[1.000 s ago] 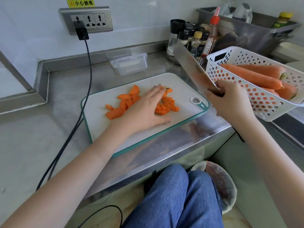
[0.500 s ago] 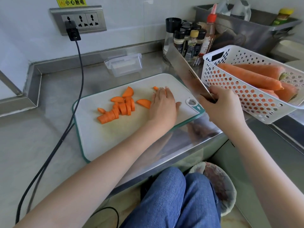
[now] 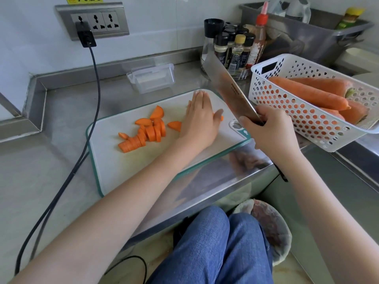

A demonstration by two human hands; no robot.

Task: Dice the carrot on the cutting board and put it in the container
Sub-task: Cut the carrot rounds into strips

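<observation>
Sliced carrot pieces (image 3: 143, 132) lie in a loose row on the white cutting board (image 3: 127, 167) with its green rim. My left hand (image 3: 200, 119) rests flat on the board's right part, fingers together, covering a pile of carrot bits; one orange bit shows by the thumb. My right hand (image 3: 268, 130) grips the handle of a cleaver (image 3: 229, 91), whose blade is raised and tilted over the board's right end. A clear plastic container (image 3: 151, 77) stands behind the board near the wall.
A white perforated basket (image 3: 297, 119) with whole carrots sits right of the board. Spice bottles (image 3: 235, 50) and a steel tub (image 3: 307, 37) stand behind. A black cable (image 3: 90, 119) runs from the wall socket down the counter's left. A bin (image 3: 270, 228) sits below the counter edge.
My left hand has slid right across the board, pushing a pile of carrot bits toward its right end, leaving the sliced row uncovered. The cleaver stays raised.
</observation>
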